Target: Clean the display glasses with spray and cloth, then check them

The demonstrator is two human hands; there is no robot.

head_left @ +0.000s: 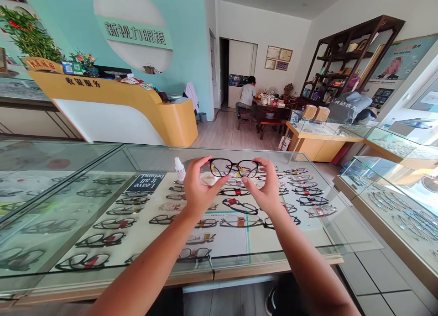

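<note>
A pair of black-framed eyeglasses [234,166] is held up level above the glass display case [219,261], between my two hands. My left hand [201,186] grips the left side of the frame, fingers at the top corner and thumb near the lower rim. On the opposite side, my right hand [265,186] pinches the frame the same way, with its thumb under the right lens. Behind my left hand a small white bottle [179,169] stands on the case top. Something white, partly hidden, lies just behind the left thumb.
Rows of eyeglasses [114,223] fill the case below, beside a dark printed card [145,183]. More display cases [397,206] stand at the right. A yellow counter [176,119] is across the aisle. Farther back, a person [247,97] sits at a dark table [273,110].
</note>
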